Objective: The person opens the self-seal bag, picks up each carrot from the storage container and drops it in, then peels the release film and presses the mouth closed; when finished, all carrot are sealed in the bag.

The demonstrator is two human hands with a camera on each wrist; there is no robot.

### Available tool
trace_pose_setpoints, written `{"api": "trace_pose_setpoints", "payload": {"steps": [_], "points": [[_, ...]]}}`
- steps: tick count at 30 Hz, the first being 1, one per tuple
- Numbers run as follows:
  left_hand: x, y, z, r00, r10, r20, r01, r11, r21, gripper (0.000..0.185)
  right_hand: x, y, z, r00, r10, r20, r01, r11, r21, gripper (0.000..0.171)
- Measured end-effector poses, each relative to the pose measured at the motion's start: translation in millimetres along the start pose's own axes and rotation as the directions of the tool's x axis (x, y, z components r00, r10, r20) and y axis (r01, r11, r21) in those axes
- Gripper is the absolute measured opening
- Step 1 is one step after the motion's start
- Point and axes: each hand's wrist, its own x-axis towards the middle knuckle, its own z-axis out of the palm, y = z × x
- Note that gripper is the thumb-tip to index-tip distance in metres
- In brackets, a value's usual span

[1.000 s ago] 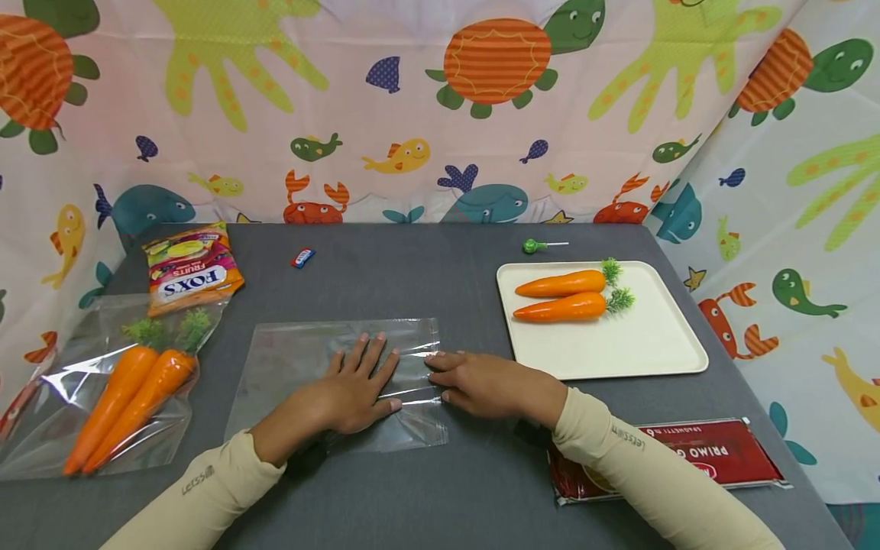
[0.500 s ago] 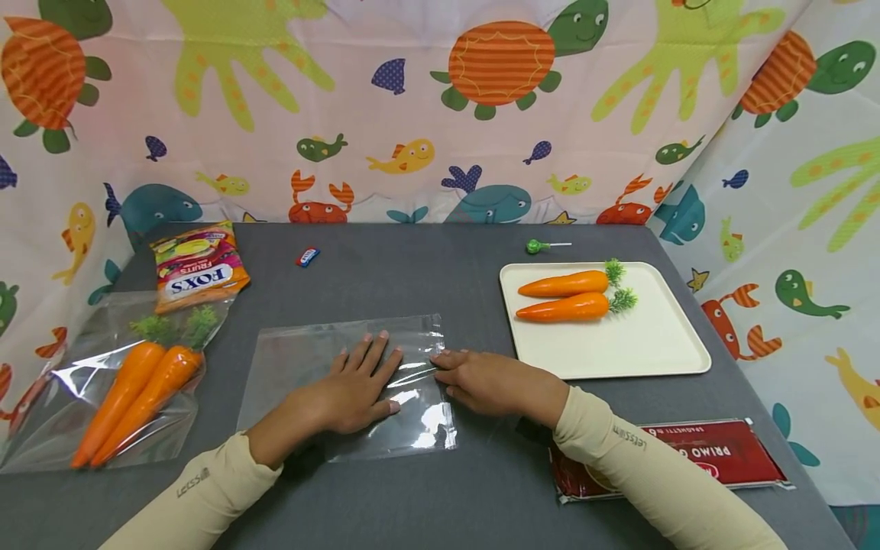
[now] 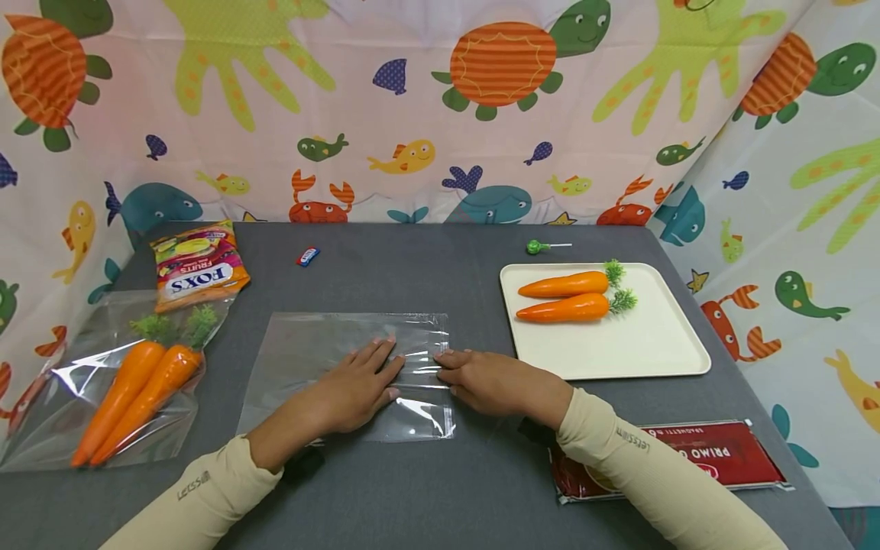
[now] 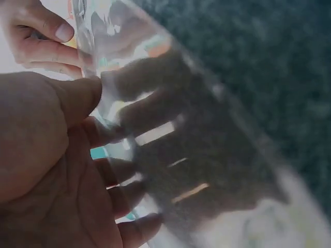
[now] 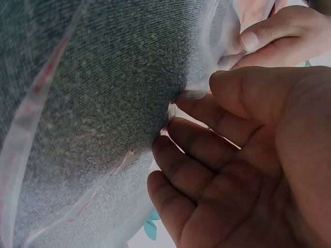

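A flat clear plastic bag [image 3: 309, 351] lies on the grey table [image 3: 426, 275] in front of me. My left hand [image 3: 360, 386] rests palm down on the bag's right half with its fingers straight. In the left wrist view the left hand [image 4: 46, 155] shows its fingers through the film of the clear bag [image 4: 170, 134]. My right hand [image 3: 484, 378] lies low on the table, its fingertips touching the bag's right edge. Seen from the right wrist, the right hand [image 5: 232, 170] has loosely bent fingers against the bag edge [image 5: 178, 98]; no pinch shows.
A white tray [image 3: 653, 351] at the right carries two toy carrots [image 3: 560, 296]. A second clear bag [image 3: 82, 367] with two carrots [image 3: 137, 386] lies at the left, beside a Fox's candy pack [image 3: 195, 267]. A green lollipop [image 3: 532, 246], a small sweet [image 3: 307, 256] and a red spaghetti packet [image 3: 715, 451] also lie on the table.
The clear bag has shifted slightly to the right and lies flatter. Both hands have stayed on it, the left one sliding a little towards me.
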Motion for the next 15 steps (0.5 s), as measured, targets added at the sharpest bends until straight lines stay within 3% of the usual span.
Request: {"api": "trace_pose_setpoints", "payload": {"steps": [7, 15], "points": [[-2.4, -2.7, 0.3, 1.000, 0.003, 0.006, -0.003, 1.000, 0.002, 0.055, -1.0, 0.9, 1.2, 1.000, -0.014, -0.002, 0.014, 1.000, -0.014, 0.034], [-3.1, -6.4, -3.1, 0.995, 0.018, -0.094, -0.022, 0.999, -0.049, 0.048, -0.9, 0.0, 1.5, 1.000, -0.013, 0.009, 0.013, 0.999, -0.044, 0.035]]}}
